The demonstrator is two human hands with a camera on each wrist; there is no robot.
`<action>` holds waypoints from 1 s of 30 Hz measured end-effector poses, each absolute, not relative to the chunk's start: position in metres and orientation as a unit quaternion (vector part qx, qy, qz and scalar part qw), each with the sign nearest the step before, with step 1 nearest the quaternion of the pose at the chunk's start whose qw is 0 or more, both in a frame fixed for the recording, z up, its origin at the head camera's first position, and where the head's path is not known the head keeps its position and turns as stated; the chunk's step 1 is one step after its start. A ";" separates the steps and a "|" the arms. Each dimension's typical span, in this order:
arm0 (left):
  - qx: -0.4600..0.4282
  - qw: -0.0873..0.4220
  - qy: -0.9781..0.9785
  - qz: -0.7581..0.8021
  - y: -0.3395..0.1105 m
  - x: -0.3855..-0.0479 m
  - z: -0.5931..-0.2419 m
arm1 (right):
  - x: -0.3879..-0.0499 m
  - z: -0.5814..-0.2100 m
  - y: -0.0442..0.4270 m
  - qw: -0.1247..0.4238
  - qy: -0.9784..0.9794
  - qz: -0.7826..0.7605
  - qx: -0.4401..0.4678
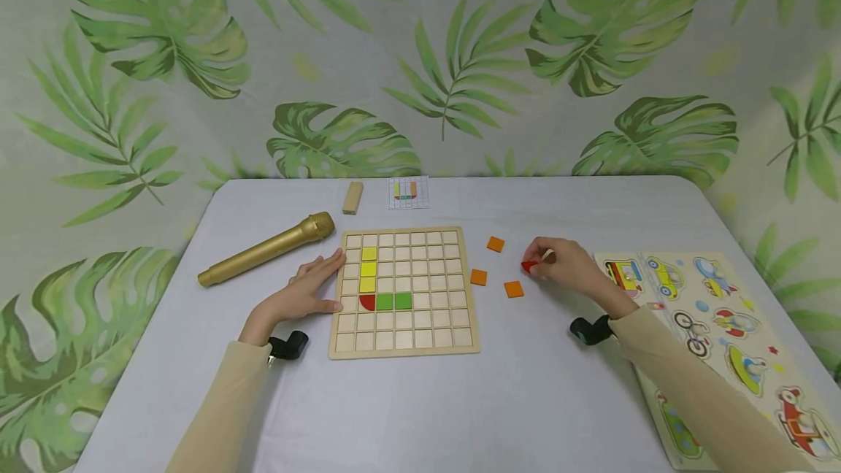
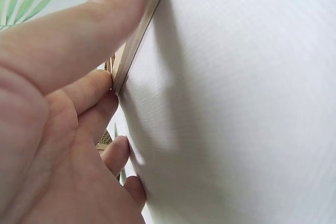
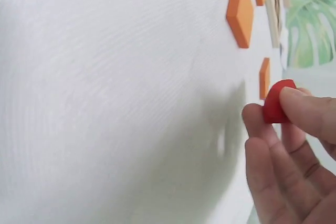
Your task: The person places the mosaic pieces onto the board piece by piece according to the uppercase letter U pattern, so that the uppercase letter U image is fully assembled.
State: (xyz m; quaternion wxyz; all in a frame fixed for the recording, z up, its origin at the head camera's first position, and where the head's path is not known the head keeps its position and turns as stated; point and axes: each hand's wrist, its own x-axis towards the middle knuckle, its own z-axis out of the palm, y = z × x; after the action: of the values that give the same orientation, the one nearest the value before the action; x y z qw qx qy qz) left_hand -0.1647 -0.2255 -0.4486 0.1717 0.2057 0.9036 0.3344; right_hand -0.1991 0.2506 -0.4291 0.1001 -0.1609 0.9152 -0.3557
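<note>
A wooden grid board [image 1: 404,352] lies on the white table. Its cells hold a column of yellow squares [image 1: 368,268], a red quarter-circle tile [image 1: 367,302] below them and two green squares [image 1: 393,301] beside that. My left hand [image 1: 296,298] rests at the board's left edge, its thumb and fingers touching the frame, as the left wrist view also shows. Right of the board, my right hand [image 1: 563,266] pinches a red quarter-circle tile [image 3: 277,102] between thumb and finger, raised off the cloth. Three orange squares [image 1: 514,289] lie between that hand and the board.
A gold microphone [image 1: 266,250] lies left of the board. Behind it are a wooden block [image 1: 352,198] and a small pattern card [image 1: 408,193]. A picture puzzle board [image 1: 712,323] of vehicles sits under the right forearm.
</note>
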 end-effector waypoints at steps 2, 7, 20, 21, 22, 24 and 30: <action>0.205 0.173 0.904 0.334 -0.225 -0.165 -0.448 | -0.199 -0.426 0.247 0.106 0.901 -0.389 -0.160; 0.205 0.174 0.904 0.332 -0.224 -0.164 -0.446 | -0.199 -0.422 0.232 0.110 0.874 -0.443 -0.167; 0.205 0.175 0.904 0.333 -0.225 -0.164 -0.448 | -0.199 -0.422 0.180 0.113 0.842 -0.474 -0.230; 0.205 0.175 0.903 0.333 -0.225 -0.165 -0.448 | -0.199 -0.423 0.176 0.116 0.843 -0.470 -0.237; 0.206 0.175 0.903 0.333 -0.225 -0.165 -0.448 | -0.199 -0.423 0.171 0.119 0.842 -0.466 -0.245; 0.208 0.173 0.903 0.334 -0.225 -0.165 -0.449 | -0.198 -0.425 0.161 0.128 0.839 -0.461 -0.259; 0.210 0.170 0.903 0.334 -0.225 -0.165 -0.450 | -0.198 -0.432 0.133 0.148 0.832 -0.442 -0.303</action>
State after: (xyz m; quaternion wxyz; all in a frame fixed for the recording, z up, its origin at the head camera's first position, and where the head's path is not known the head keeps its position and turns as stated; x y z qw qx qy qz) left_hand -0.1654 -0.2253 -0.4500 0.1703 0.2099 0.9031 0.3336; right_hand -0.1976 0.1327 -0.4320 0.1477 -0.3025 0.8315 -0.4418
